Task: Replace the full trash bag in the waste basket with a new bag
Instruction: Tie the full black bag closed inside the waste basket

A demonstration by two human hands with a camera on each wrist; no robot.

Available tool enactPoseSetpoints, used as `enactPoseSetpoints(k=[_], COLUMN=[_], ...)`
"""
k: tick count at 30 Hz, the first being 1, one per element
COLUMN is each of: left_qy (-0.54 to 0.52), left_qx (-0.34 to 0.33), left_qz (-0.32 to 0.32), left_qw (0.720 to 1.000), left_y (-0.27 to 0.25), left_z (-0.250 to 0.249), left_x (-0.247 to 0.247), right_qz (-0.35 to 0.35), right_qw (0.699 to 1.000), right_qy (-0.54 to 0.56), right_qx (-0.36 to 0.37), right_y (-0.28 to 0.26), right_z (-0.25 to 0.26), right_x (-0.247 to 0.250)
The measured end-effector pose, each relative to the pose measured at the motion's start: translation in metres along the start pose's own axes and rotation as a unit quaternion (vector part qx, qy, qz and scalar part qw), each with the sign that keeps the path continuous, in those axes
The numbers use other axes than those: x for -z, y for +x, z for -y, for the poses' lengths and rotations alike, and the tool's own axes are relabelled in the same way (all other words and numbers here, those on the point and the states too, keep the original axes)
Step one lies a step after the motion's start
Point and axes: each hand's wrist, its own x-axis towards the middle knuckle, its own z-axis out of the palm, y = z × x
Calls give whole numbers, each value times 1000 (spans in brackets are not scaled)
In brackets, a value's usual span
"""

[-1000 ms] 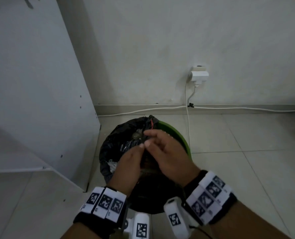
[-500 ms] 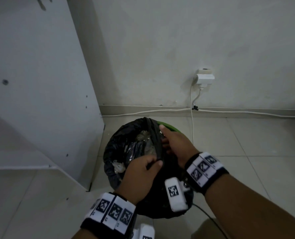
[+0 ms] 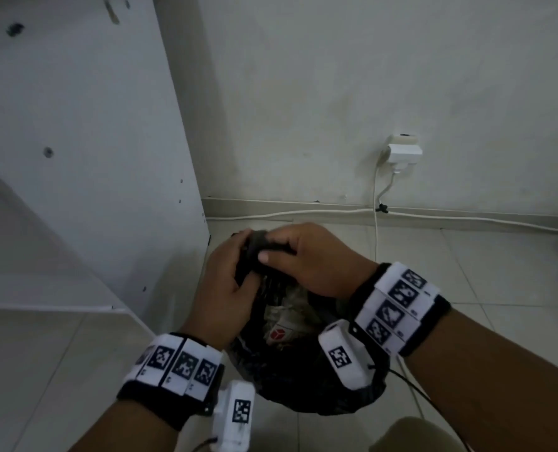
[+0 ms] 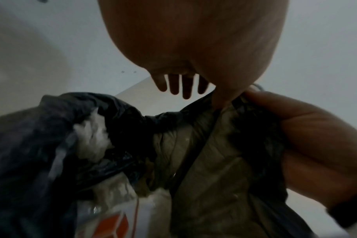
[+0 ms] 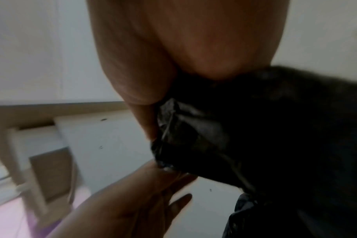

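The full black trash bag (image 3: 303,389) stands on the floor below me, and it hides the waste basket. A white carton with a red cube mark (image 3: 279,334) and crumpled paper show through its mouth. My left hand (image 3: 243,256) and right hand (image 3: 272,252) meet at the far edge, each pinching the bunched bag top (image 3: 263,243). In the left wrist view my left thumb (image 4: 222,98) lies on the bag edge (image 4: 204,145), with the right hand (image 4: 316,145) gripping beside it. In the right wrist view the black bunch (image 5: 194,136) sits under my right thumb.
A white cabinet panel (image 3: 92,158) stands close on the left of the bag. A wall socket with a plug (image 3: 403,151) is on the wall behind, and a white cable (image 3: 303,214) runs along the baseboard. Tiled floor (image 3: 483,256) lies open to the right.
Both hands have drawn the bag's rim up and together into one bunch at the far side. The green basket rim seen earlier is now covered.
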Motion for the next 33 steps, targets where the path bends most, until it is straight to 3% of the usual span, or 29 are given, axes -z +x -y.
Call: enactPoseSetpoints(k=[4, 7, 11, 13, 17, 20, 23, 28, 31, 33], left_qy=[116, 143, 190, 188, 234, 252, 228, 249, 210, 209], left_qx=[-108, -96, -123, -141, -175, -158, -145, -162, -115, -117], left_qz=[94, 108, 113, 90, 46, 27, 66, 155, 182, 162], left_qw=[983, 979, 967, 968, 955, 954, 961, 942, 954, 957], left_y=[5, -1, -11, -15, -15, -16, -16, -19, -15, -14], left_z=[1, 5, 5, -4, -27, -35, -28, -1, -4, -15], left_x=[11, 19, 18, 10, -5, -4, 10, 39, 44, 40], right_qz=[87, 126, 162, 143, 101, 110, 86, 47, 68, 78], right_qw=[995, 990, 963, 956, 968, 973, 986, 994, 985, 960], right_qy=[-29, -50, -191, -233, -212, -197, -142, -96, -156, -266], right_qx=[40, -26, -101, -107, -91, -52, -14, 4, -18, -45], right_y=[-30, -46, -53, -52, -40, -31, -35, -56, -62, -60], right_z=[2, -17, -43, -41, -16, -2, 4, -7, -21, -25], right_x=[11, 35, 54, 54, 41, 17, 10, 28, 40, 49])
